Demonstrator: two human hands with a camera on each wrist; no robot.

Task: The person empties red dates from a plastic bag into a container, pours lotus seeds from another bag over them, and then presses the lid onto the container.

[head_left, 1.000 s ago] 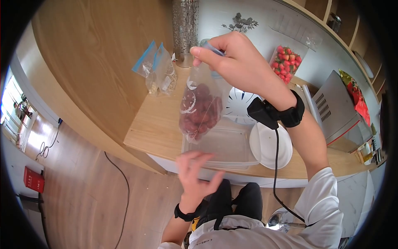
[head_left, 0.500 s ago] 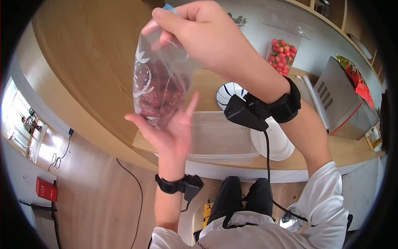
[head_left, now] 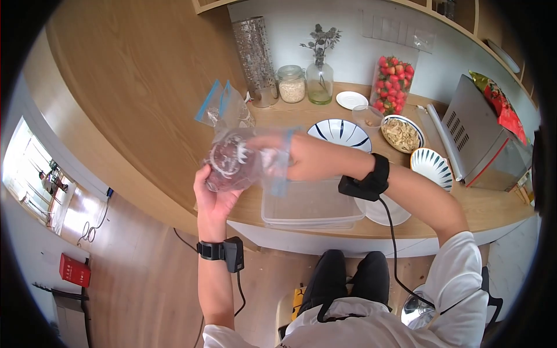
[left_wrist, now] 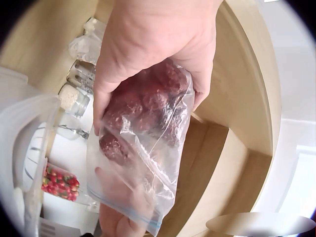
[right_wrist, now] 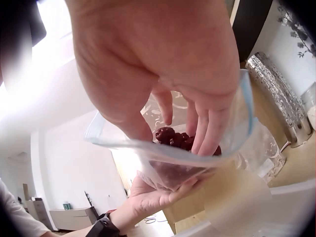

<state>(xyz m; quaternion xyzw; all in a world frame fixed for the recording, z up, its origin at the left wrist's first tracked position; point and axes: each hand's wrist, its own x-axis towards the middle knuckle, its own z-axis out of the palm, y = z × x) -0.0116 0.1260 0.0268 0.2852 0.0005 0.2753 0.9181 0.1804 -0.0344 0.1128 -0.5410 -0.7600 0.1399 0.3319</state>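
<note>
A clear zip bag [head_left: 233, 165] of dark red dried dates [right_wrist: 170, 136] is held up over the counter's left part. My left hand [head_left: 214, 203] grips it from below; in the left wrist view its thumb and fingers wrap round the bag's filled end. The right hand [head_left: 301, 155] reaches in through the bag's mouth, which gapes around it. In the right wrist view the fingers [right_wrist: 213, 129] point down, spread apart, right at the dates. Some fingertips are hidden among the fruit and behind the plastic.
Beneath is a clear plastic tray [head_left: 313, 203], beside a white plate [head_left: 389, 213]. Behind stand a striped bowl [head_left: 339, 132], a bowl of dried slices [head_left: 401, 134], a leaf-patterned bowl [head_left: 430, 165], an oat jar [head_left: 291, 87], a vase [head_left: 319, 84] and a strawberry container [head_left: 392, 87].
The bag has tipped over from hanging upright, its mouth now toward the right. The right hand has gone from pinching its top to inside it; the left hand has come up and grips its bottom.
</note>
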